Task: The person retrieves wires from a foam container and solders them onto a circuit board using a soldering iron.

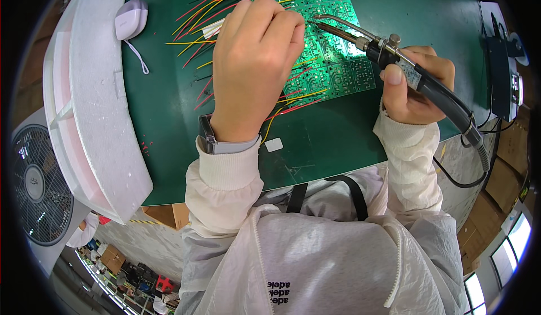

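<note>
My right hand (418,84) is wrapped round a soldering iron (431,86) with a thin metal tube (352,26) clamped along its top. The iron's tip points left, over a green circuit board panel (338,81) made of many small boards. Just left of the tip, my left hand (256,61) is held above the panel with its fingers pinched together; what lies between them is hidden. Red, yellow and black wires (205,10) stick out leftward from the panel, partly covered by my left hand. More red and yellow wires (301,100) lie along the panel's near edge.
A white foam box (104,89) stands along the left edge of the green mat (169,129), beside a lilac case (131,19) with a strap. A white square piece (274,144) lies near my left wrist. Dark equipment (504,67) sits at the right; the iron's cable (479,174) loops below.
</note>
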Demonstrator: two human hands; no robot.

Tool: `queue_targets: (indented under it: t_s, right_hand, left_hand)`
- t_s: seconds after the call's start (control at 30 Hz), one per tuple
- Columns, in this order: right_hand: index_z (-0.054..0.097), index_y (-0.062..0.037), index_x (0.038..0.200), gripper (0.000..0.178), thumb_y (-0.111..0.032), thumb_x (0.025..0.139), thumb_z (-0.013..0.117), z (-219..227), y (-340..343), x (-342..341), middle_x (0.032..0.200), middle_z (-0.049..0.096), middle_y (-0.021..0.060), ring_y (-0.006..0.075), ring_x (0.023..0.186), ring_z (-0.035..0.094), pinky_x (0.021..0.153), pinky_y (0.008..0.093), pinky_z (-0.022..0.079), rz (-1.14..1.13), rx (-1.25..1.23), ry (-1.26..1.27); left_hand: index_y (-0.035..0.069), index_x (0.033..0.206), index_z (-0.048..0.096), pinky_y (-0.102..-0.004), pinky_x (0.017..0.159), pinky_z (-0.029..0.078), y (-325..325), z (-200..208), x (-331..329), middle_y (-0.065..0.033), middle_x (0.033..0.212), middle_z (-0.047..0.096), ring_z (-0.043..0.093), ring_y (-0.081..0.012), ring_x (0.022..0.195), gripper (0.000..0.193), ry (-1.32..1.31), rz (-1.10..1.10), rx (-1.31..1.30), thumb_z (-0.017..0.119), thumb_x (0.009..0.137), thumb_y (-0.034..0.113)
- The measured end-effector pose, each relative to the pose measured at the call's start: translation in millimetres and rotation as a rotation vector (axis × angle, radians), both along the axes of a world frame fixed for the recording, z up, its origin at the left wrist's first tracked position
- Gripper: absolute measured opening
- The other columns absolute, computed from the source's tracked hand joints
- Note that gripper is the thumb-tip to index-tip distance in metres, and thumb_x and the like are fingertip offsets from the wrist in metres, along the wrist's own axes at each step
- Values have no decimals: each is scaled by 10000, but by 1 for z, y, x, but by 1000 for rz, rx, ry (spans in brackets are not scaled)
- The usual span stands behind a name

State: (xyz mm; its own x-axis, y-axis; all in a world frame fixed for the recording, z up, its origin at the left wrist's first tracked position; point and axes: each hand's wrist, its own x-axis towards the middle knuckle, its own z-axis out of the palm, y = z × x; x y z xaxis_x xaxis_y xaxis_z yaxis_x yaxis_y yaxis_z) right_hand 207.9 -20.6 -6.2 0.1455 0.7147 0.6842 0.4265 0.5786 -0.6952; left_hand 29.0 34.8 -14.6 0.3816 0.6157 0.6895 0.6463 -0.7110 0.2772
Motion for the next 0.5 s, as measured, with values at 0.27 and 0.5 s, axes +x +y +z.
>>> queue_targets:
  t_s: [0.27,0.5]
  right_hand:
    - [448,18,813,308,-176,735,674,0,0,0,572,556,88,161,568,541,548,234,445,3,1,-5]
    - [448,18,823,304,-168,736,672,0,0,0,581,558,92,159,567,539,548,233,444,15,3,-6]
  left_hand:
    - [49,714,566,-287,519,377,0,0,0,-31,686,496,468,-180,617,144,5,11,7,651,618,-18]
    - [47,711,566,-283,521,382,-1,0,1,-32,684,498,476,-179,622,147,-2,13,7,651,615,-23]
